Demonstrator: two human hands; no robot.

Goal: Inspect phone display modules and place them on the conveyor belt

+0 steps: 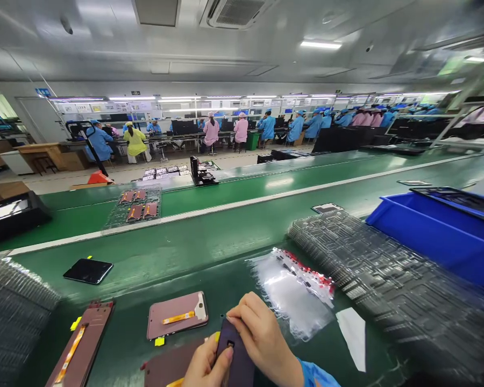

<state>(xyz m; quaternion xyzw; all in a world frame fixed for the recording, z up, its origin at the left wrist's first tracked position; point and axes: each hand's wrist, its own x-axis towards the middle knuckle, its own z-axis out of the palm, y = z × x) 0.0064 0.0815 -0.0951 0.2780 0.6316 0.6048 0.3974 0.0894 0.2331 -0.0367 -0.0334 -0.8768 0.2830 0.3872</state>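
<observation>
A dark, flat phone screen panel stands tilted at the bottom centre. My left hand is closed around its left side, with the thumb on its face near a small dark opening. My right hand pinches at the panel's top corner; whether a thin film or tab is between the fingertips I cannot make out. Partly behind my left hand lies a brownish screen panel. Another brownish panel with an orange flex cable rests just beyond, and a stack of similar panels sits at the left.
Clear films with red tabs and white paper lie right of my hands. Stacked clear trays and a blue bin stand farther right. A black phone lies at left. Co-workers sit along a far bench.
</observation>
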